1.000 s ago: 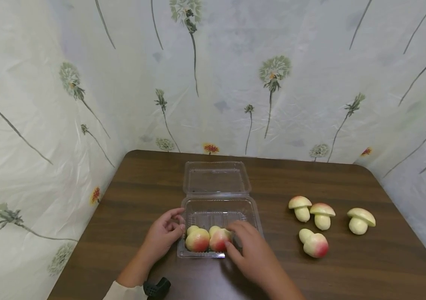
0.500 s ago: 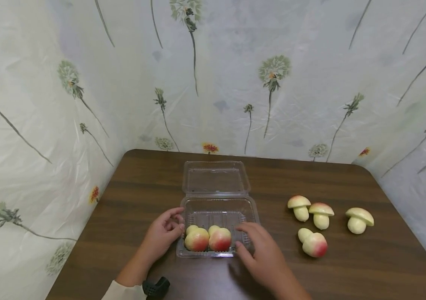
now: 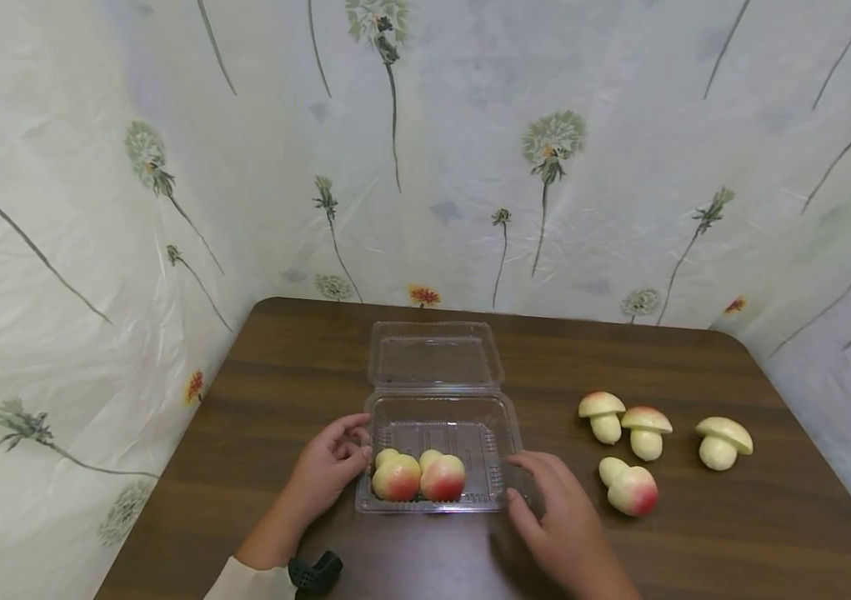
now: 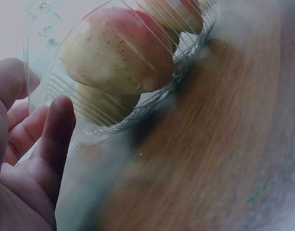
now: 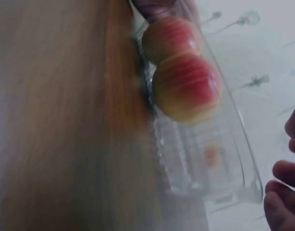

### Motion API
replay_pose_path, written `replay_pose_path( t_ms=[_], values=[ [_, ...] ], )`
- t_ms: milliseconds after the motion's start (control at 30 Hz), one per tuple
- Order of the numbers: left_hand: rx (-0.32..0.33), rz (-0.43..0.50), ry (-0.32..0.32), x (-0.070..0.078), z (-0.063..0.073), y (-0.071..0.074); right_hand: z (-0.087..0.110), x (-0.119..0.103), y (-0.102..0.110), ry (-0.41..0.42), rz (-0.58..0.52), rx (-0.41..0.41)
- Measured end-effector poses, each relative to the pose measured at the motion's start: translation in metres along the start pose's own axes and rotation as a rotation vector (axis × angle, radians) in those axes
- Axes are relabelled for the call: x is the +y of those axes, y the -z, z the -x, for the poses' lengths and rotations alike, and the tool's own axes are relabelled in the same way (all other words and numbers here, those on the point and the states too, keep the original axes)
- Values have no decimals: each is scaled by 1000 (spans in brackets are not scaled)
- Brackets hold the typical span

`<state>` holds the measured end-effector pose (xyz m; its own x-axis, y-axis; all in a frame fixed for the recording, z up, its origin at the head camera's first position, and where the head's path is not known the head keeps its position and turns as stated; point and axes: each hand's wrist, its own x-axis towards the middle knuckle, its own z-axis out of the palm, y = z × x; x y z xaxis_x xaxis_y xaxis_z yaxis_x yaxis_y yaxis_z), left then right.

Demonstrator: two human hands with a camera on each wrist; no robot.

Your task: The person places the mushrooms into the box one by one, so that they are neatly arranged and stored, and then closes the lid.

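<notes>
A clear plastic clamshell container (image 3: 487,432) lies on the table with its lid (image 3: 436,357) folded back. Inside it, along the front left, sit two mushroom-shaped pieces (image 3: 397,480) (image 3: 443,479), pale yellow with red-blushed caps; they lean side by side. My left hand (image 3: 327,467) holds the container's left edge, thumb and forefinger at the rim, as the left wrist view shows close up. My right hand (image 3: 562,518) hovers just off the container's right front corner, fingers loosely bent and nothing in them. In the right wrist view only its fingertips (image 5: 285,192) show.
Several more of these mushroom-shaped pieces lie to the right: two close together (image 3: 601,417) (image 3: 646,432), one farther right (image 3: 723,442), and one nearer on its side (image 3: 629,487). The brown wooden table (image 3: 305,358) meets a dandelion-patterned sheet (image 3: 455,167) at the back.
My right hand has let go of the right-hand mushroom-shaped piece in the container and moved right, out past the container's edge. The left hand stays at the rim.
</notes>
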<state>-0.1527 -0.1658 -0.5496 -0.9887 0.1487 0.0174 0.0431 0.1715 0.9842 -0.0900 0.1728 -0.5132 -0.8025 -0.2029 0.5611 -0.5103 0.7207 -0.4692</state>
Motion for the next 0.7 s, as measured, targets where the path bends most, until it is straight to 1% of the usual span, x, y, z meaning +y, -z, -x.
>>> replay_pose_path(
  t_ms=[100,300,567,700],
  values=[
    [2,2,-4,-1,-1,0,5,4,3,2,12,13],
    [-15,24,2,-3,-1,-1,13,13,9,14,19,68],
    [-14,3,4,-3,0,-1,22,20,18,2,39,118],
    [-12,12,1,-4,-1,0,25,25,21,9,41,131]
  ],
)
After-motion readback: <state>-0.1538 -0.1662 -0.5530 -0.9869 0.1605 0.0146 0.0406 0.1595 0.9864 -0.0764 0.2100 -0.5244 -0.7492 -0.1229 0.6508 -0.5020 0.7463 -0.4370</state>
